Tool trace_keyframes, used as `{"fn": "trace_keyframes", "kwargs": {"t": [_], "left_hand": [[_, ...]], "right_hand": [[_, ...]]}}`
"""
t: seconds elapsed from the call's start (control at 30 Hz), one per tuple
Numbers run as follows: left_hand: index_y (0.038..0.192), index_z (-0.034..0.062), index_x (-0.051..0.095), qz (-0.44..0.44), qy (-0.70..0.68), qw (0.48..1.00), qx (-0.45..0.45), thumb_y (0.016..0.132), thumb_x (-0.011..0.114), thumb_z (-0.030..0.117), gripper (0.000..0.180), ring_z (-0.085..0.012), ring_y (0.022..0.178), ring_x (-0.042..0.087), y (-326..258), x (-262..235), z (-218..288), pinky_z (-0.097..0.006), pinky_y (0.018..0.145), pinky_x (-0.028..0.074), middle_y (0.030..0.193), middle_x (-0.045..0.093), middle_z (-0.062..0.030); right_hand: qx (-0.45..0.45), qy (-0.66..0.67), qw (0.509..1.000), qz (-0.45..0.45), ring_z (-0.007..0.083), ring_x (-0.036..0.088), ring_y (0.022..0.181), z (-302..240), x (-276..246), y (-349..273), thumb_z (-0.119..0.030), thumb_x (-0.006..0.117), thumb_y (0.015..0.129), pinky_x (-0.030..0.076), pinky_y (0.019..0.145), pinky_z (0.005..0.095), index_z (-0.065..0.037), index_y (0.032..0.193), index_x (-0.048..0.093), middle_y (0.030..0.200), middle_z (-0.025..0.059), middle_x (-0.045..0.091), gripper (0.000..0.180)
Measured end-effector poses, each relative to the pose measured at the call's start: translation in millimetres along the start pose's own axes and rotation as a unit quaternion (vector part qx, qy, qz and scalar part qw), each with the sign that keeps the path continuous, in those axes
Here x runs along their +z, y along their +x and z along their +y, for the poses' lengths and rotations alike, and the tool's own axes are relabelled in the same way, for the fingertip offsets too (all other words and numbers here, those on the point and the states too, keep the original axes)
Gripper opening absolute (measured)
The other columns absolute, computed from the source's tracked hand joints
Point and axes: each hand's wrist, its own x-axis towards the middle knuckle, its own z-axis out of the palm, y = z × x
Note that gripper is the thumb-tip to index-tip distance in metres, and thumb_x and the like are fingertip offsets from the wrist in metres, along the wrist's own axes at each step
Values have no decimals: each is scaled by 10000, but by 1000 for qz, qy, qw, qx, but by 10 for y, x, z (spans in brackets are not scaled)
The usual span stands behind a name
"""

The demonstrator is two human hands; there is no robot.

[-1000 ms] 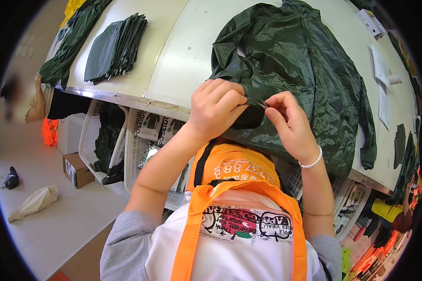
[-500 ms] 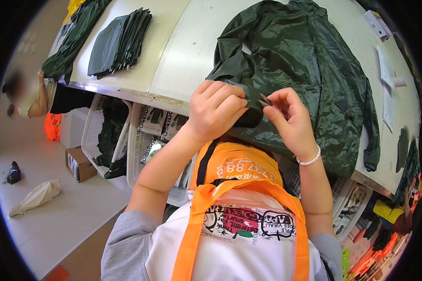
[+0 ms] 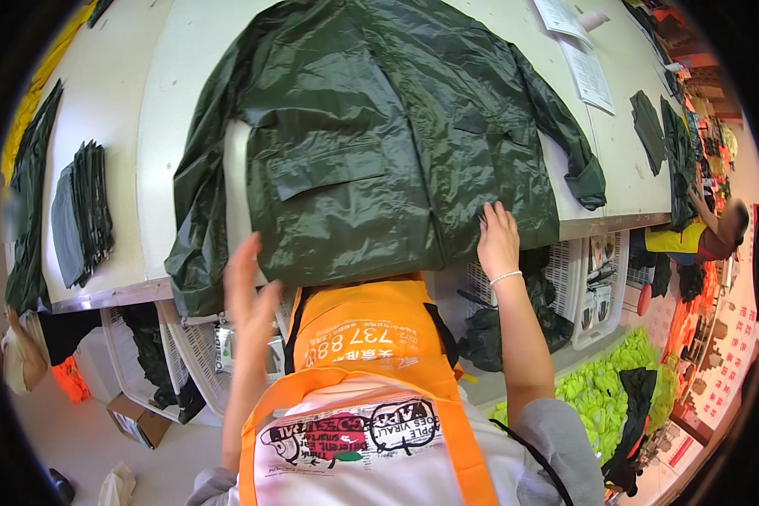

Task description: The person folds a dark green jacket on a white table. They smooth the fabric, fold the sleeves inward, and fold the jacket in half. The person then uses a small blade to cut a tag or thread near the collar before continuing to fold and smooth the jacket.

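Observation:
A glossy dark green jacket (image 3: 337,152) lies spread front-up on the table, its hem along the near edge and its sleeves out to both sides. My left hand (image 3: 249,291) is raised beside the left sleeve cuff, blurred by motion, with fingers apart and nothing in it. On the jacket's lower right front rests my right hand (image 3: 499,240), fingers close together. A small dark tip of thread snips (image 3: 482,223) shows beside its fingers; the rest of the tool is hidden by the hand.
A stack of folded dark green pieces (image 3: 83,215) sits at left on the white table (image 3: 177,93). Papers (image 3: 586,72) lie at the back right. White baskets (image 3: 599,312) stand below the edge, beside a bright yellow-green heap (image 3: 590,388). Another person (image 3: 704,236) is at far right.
My left hand has let go of the sleeve cuff and moved left. The jacket now lies flatter and squarely before me. My right hand has gone from holding snips by the cuff to the jacket's lower front.

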Motion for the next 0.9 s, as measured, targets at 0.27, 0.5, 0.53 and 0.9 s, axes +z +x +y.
{"fn": "trace_keyframes", "kwargs": {"t": [0.27,0.5,0.53,0.9], "left_hand": [[1483,124,218,-30,505,862,-12,835,601,474,830,-327,1428,129,541,830,-1010,-587,1104,113,1553,123,-145],[1482,157,222,-7,530,844,-89,915,509,403,682,-307,1427,135,1106,276,-1213,-618,1079,155,1558,131,-98],[1481,154,222,0,534,841,-89,918,503,392,673,-312,1427,133,1129,316,-1212,-617,1080,155,1557,132,-98],[1308,17,435,21,273,940,206,745,644,35,601,-379,1238,416,2025,1476,-105,-445,1038,317,1373,423,-202]], "right_hand": [[-13,1,999,-35,455,369,1268,104,405,-4,-129,492,884,316,1044,493,9,1325,445,1391,289,376,464],[25,211,968,-132,350,615,923,-127,21,762,-84,489,857,515,747,423,-69,1053,576,1101,197,606,215],[-18,226,974,8,357,622,856,58,132,953,-106,520,865,515,734,428,-104,1048,578,1053,159,612,192],[3,255,967,-18,271,641,714,902,104,2709,-173,655,824,506,668,353,-67,900,663,796,131,662,131]]}}
